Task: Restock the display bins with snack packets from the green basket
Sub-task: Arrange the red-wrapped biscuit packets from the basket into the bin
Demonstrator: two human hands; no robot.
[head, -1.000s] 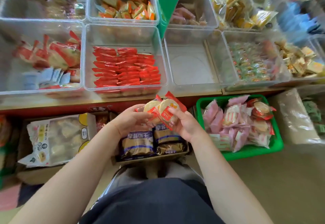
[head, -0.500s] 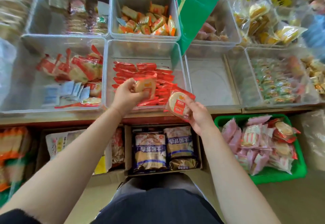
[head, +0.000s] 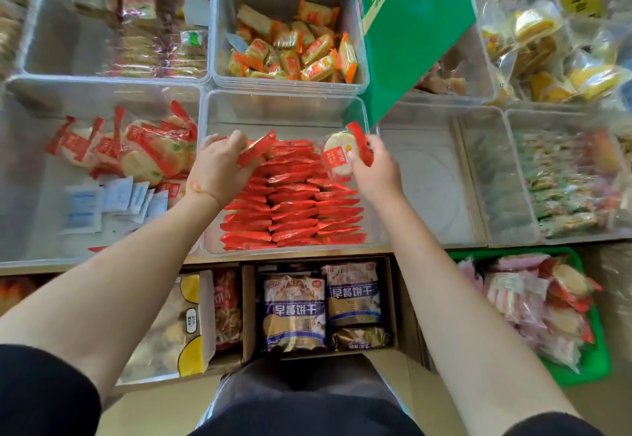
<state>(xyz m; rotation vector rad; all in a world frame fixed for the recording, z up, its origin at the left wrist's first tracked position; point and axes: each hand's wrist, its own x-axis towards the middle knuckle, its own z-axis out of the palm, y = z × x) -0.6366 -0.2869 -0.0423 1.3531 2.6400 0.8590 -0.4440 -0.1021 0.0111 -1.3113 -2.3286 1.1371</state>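
Observation:
A clear display bin (head: 287, 107) in the middle holds neat rows of red snack packets (head: 294, 209). My left hand (head: 219, 168) is inside the bin at the back left and grips a red-edged packet (head: 256, 148) above the rows. My right hand (head: 376, 168) pinches a round rice-cracker packet with red ends (head: 340, 156) over the bin's back right. The green basket (head: 591, 363) sits low at the right, filled with pink and red packets.
Clear bins surround the middle one: red-and-white crackers (head: 136, 151) to the left, orange packets (head: 294, 49) behind, a bare bin (head: 424, 175) to the right. A green sign (head: 410, 35) leans over the back right. Cardboard boxes with blue bags (head: 321, 302) stand below the shelf.
Both hands rose from in front of the shelf edge into the middle bin, each carrying its packet. The camera moved closer and higher over the bins.

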